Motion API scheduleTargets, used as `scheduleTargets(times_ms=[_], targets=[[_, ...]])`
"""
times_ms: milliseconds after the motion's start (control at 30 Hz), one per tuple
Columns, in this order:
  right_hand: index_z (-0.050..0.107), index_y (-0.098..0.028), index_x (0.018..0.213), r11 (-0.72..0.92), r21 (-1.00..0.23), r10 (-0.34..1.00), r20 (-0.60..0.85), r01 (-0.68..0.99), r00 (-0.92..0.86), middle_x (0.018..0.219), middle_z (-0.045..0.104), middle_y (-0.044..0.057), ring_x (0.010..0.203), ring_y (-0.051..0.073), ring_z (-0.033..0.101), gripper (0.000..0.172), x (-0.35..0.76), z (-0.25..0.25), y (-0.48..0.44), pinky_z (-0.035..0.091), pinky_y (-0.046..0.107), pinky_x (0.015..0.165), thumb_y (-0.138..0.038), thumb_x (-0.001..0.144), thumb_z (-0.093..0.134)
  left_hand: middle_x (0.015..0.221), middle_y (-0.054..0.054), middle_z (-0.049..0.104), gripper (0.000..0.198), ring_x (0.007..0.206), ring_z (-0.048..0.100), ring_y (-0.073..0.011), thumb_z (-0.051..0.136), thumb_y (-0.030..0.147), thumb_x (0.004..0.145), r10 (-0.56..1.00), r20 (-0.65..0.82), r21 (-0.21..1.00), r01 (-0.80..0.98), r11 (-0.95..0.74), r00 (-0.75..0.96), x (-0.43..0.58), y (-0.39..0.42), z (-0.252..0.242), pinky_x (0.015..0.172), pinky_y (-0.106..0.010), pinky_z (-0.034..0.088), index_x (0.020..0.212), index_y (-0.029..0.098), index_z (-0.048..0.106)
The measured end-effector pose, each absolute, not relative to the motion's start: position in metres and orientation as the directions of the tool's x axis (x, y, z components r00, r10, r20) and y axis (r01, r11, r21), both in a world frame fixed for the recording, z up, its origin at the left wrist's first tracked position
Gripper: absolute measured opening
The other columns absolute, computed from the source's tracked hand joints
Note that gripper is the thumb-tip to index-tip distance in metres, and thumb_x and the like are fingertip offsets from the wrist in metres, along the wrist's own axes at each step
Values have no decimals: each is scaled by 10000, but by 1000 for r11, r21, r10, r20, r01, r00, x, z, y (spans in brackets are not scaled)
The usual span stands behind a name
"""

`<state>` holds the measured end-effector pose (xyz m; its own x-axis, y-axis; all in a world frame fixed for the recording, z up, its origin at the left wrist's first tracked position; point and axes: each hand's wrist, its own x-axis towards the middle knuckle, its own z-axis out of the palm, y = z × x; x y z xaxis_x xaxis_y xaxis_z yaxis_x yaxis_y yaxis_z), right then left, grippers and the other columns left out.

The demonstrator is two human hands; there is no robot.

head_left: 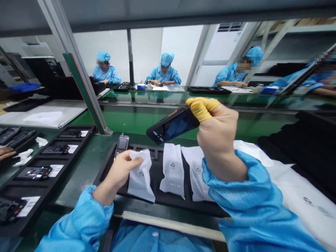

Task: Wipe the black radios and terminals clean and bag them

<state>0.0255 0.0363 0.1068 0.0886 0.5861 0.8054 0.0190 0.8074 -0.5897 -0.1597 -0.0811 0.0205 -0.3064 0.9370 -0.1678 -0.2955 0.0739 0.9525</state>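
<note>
The right hand (216,131) is raised above the surface (78,175), wrist bent, its fingers curled shut around the end of a black phone (172,125) — one finger wears a yellow cot (201,106). The phone tilts down to the left, screen toward the camera, held clear of everything below. The left hand (121,171) reaches forward low, forearm in a blue sleeve (78,224), thumb and fingers pinching the top of a white bag (141,175) that lies on a black tray (105,168) — two more bags lie just beside it.
</note>
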Motion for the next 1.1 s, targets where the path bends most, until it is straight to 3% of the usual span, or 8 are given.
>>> scheduleTargets(times_ms=[167,367,767,1000,1100], targets=[[731,-272,826,797,-602,602,789,-40,122,822,693,-17,854,168,654,260,21,105,40,526,382,858,-520,774,672,526,-10,607,549,486,518,-112,818,634,456,951,-159,975,-191,110,-264,-158,-81,15,465,-222,409,593,127,657],[723,-284,871,775,-631,632,773,-37,50,888,699,-1,953,183,646,324,3,101,35,521,401,898,-577,802,604,611,-31,677,502,538,582,-138,865,556,420,953,-160,974,-197,111,-258,-155,-85,16,503,-241,471,640,136,699],[711,-234,773,770,-622,637,761,-139,121,784,686,-28,792,141,647,202,4,101,32,530,350,844,-432,742,732,613,-13,689,434,532,582,-121,892,455,411,915,-127,974,-223,42,-382,-157,-85,13,519,-231,480,658,146,714],[707,-266,856,740,-668,671,742,75,-6,878,687,-1,933,172,656,314,-5,100,32,533,353,856,-550,834,576,623,-23,691,381,550,586,-134,885,408,421,927,-139,978,-195,73,-348,-157,-86,19,537,-245,482,639,143,719],[710,-273,884,740,-669,672,740,70,-38,905,688,5,958,180,651,341,-6,97,36,533,358,843,-574,836,556,619,-21,688,375,549,578,-125,889,394,408,934,-139,981,-178,84,-330,-158,-87,20,539,-235,470,632,142,726]])
